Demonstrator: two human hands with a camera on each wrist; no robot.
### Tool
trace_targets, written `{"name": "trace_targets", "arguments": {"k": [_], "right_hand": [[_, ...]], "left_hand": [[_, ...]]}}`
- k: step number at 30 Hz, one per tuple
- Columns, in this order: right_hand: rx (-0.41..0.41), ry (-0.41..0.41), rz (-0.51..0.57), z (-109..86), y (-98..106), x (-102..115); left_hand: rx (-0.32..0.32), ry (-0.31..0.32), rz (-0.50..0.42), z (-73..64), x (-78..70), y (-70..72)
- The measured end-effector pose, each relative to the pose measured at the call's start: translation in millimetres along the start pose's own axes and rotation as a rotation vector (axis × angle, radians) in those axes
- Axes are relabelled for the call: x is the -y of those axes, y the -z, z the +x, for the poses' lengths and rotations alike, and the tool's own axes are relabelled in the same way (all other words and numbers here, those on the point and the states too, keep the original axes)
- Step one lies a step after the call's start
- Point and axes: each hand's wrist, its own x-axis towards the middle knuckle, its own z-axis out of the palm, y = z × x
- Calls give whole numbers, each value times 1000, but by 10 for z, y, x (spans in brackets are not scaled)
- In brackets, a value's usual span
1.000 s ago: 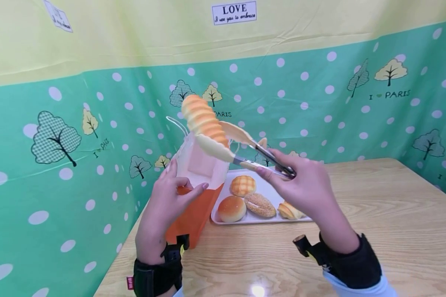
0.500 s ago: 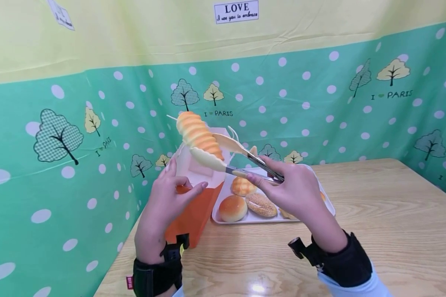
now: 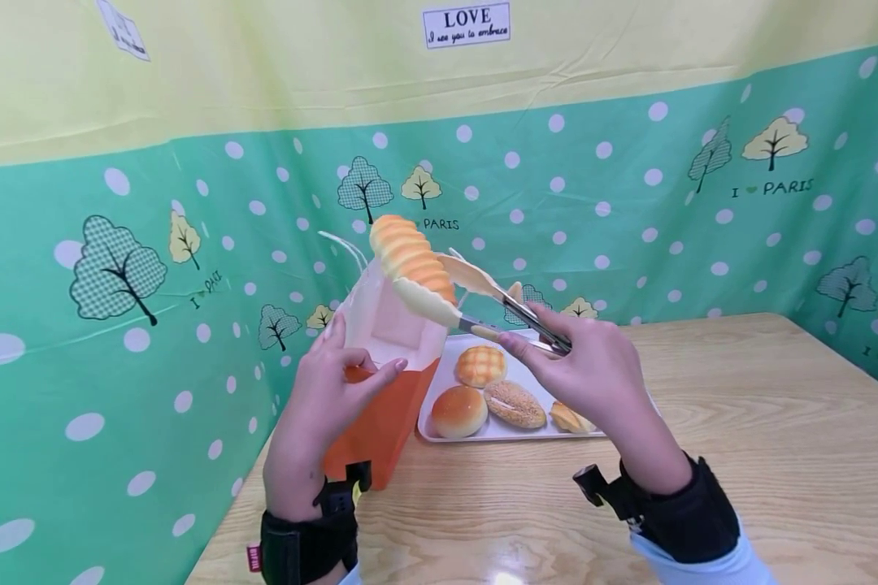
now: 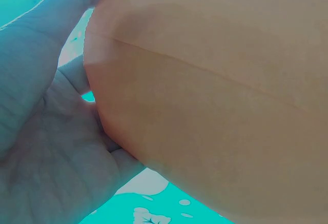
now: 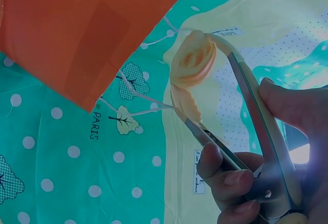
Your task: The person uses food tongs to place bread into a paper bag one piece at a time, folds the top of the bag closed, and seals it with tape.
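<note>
My right hand (image 3: pixel 593 361) grips a pair of tongs (image 3: pixel 530 317) with cream-coloured tips and metal arms. Between the tips is a long ridged bread roll (image 3: pixel 412 258), tilted, over the mouth of an orange paper bag (image 3: pixel 376 422) with a white inside. My left hand (image 3: pixel 336 390) holds the bag's near rim, thumb on the inner side and fingers spread along its left. In the left wrist view the bag wall (image 4: pixel 205 106) lies between thumb and fingers. From the right wrist view, the roll (image 5: pixel 192 62) shows its spiral end above the bag's opening, beside the white string handles (image 5: pixel 136 93).
A white tray (image 3: pixel 439 435) stands on the wooden table (image 3: pixel 761 455) right of the bag. On it lie a checked bun (image 3: pixel 480 366), a round glossy bun (image 3: pixel 458 412), a seeded oval roll (image 3: pixel 515 405) and a partly hidden pastry (image 3: pixel 571 418). A patterned curtain (image 3: pixel 556 203) hangs behind.
The tongs and ridged roll dipped lower and to the left, then came slightly back up to the right. My left hand stays at the bag's rim.
</note>
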Motion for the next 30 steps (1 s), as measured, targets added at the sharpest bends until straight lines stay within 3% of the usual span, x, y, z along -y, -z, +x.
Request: {"name": "trace_targets", "arguments": {"k": [4,11,19,30], "right_hand": [[3,-13,-14,6,6,-12],[78,-11,-50,27,-54,-22],[53,49,-65,16,-130,-17],[63,69,-50,24,-138,9]], "left_hand": [[-1,4,-1,1,-1,3],[11,7,2,0,0,-1],[9,8,4,-2,6,-13],[22,12,2,4,3,11]]}}
